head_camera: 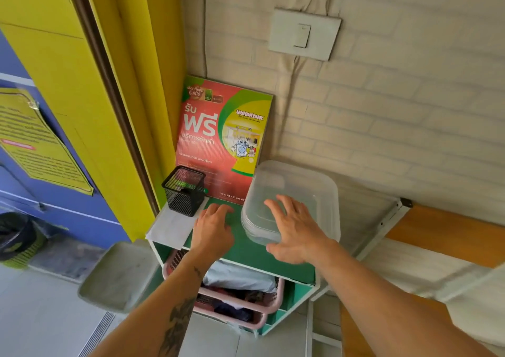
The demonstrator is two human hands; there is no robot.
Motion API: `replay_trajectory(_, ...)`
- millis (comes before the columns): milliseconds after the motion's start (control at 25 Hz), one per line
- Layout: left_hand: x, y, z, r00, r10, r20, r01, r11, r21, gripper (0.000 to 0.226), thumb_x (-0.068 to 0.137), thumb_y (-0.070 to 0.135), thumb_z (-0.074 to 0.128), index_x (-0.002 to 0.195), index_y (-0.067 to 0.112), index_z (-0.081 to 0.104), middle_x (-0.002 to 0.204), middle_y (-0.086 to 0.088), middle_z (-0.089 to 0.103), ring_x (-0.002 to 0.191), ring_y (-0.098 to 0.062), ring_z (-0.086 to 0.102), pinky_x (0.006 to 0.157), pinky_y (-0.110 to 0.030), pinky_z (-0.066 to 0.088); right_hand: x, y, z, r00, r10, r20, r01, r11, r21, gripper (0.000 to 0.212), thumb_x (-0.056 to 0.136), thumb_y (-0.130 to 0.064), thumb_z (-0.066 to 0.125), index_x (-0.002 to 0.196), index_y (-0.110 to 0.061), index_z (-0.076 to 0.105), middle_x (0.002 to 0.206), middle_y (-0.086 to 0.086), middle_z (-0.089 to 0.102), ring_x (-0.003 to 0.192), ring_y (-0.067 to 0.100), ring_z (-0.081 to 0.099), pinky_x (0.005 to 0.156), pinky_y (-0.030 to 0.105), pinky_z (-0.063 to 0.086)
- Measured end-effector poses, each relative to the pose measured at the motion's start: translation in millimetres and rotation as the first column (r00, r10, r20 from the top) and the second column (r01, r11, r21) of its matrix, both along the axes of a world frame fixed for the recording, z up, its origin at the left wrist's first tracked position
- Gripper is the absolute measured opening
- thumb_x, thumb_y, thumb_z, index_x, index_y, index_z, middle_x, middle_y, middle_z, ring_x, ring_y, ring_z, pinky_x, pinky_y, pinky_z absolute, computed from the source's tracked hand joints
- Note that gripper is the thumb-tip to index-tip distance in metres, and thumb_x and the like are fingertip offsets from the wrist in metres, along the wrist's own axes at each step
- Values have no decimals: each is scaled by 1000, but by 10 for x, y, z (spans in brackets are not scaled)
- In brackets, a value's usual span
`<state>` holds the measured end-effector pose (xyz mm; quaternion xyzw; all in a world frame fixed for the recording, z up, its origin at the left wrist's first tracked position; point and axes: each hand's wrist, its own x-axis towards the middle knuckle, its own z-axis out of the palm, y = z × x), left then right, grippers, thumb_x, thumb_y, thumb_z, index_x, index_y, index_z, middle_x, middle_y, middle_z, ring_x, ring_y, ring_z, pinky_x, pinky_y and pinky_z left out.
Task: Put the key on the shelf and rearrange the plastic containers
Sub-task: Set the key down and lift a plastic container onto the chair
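Note:
A stack of clear plastic containers (295, 187) sits on the right part of the green shelf top (254, 255), against the wall. My right hand (295, 228) hovers over the stack's front edge with fingers spread, holding nothing. My left hand (213, 228) rests palm down on the shelf top just left of the stack, fingers curled. No key is visible; whether one lies under my left hand is hidden.
A black mesh pen cup (184, 190) stands at the shelf's back left on a white sheet (170, 228). A red and green laundry sign (221, 138) leans on the wall behind. Pink baskets (240, 299) with clothes fill the lower shelves. A wooden bench (451, 236) is at right.

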<state>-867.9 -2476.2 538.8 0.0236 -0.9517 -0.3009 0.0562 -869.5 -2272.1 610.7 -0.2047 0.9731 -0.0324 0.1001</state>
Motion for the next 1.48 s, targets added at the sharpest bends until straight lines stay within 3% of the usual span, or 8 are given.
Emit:
replay_trajectory(160,140,37,62,988,105,-111,-73,963,261,36,83,2,55,115,15,65,111,-3,64,96,-21,59,89,-39,51,6,-51,10,999,-4,-46,5,1000,16,90,76,-48,61,147,-23,13,151,11,17,141,34,16,117,50,17)
replay_trajectory(320,286,148,-28,993,7,119,-71,835,545,46,91,9,53,135,24,52,117,3,65,81,-11,64,71,-31,52,49,-190,-24,992,-17,-127,30,995,100,83,78,-51,56,144,-20,16,143,16,23,134,40,24,110,58,25)
replay_trajectory(520,253,256,-125,968,-117,222,-126,541,832,45,97,13,44,132,41,51,107,0,75,84,-20,60,76,-40,49,57,-294,-43,982,-52,-183,74,991,116,76,78,-55,51,140,-21,22,137,18,32,129,41,31,102,60,33)
replay_trajectory(760,128,248,-182,955,-158,251,-136,517,845,47,89,28,48,130,49,52,87,-10,69,75,-22,56,68,-38,49,41,-339,42,975,47,-218,-3,980,198,62,78,-52,53,123,-15,31,119,27,48,106,42,49,80,51,49)
replay_trajectory(920,62,217,-135,939,-211,270,-148,463,874,52,82,25,52,128,48,54,79,-12,51,74,-24,48,59,-35,41,-50,-384,150,936,239,-259,-152,937,315,58,76,-50,54,114,-7,42,89,23,62,78,37,56,60,38,36)
replay_trajectory(1040,57,201,-119,931,-233,280,-157,435,887,47,86,18,52,114,55,57,81,-11,57,76,-22,54,57,-33,44,-86,-404,196,917,329,-227,-241,908,343,53,75,-48,55,107,-7,44,83,19,66,73,37,60,59,37,35)
replay_trajectory(1200,75,200,-90,932,-197,305,-178,485,856,56,87,16,47,135,45,46,77,-9,55,79,-23,56,60,-32,46,-171,-343,334,898,361,-251,-286,913,289,45,77,-47,47,101,-9,43,76,13,65,65,36,62,53,35,38)
replay_trajectory(1480,93,219,-33,932,-193,305,-166,521,837,53,90,16,46,137,43,46,98,-3,70,84,-24,58,60,-33,44,-186,-181,572,905,285,-315,-227,952,207,53,81,-56,40,114,-14,43,74,5,54,61,28,52,57,35,40)
